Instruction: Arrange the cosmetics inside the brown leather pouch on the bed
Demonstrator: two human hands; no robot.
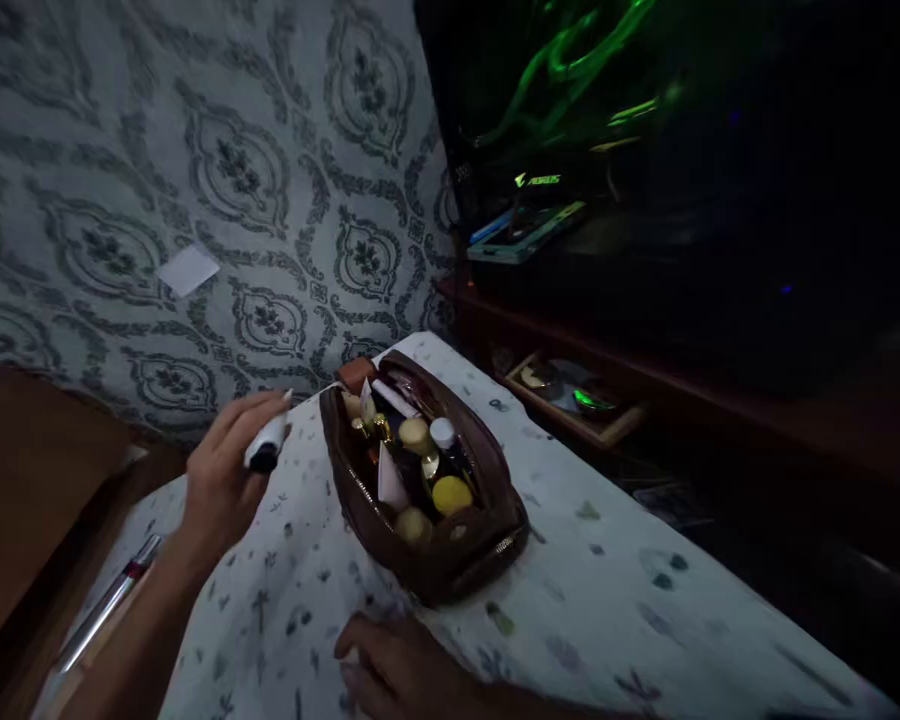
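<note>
My left hand (225, 475) is closed around a small white tube with a black cap (268, 447), held above the cloth left of the bag. A brown toiletry bag (450, 570) lies unzipped on the cloth. Inside it are a white-capped dark bottle (444, 433), a yellow round lid (451, 495), a beige-topped bottle (415, 436), a pale packet (391, 482) and other small items. In front of the bag, my right hand (401, 665) rests low over the cloth with its fingers curled. Whatever it may hold is hidden.
A patterned white cloth (607, 570) covers the surface under the bag. At the left edge lies a shiny silver tube (109, 605). An open drawer (607, 430) juts out at the right, below a dark desk (555, 330). Patterned wallpaper (270, 200) rises behind.
</note>
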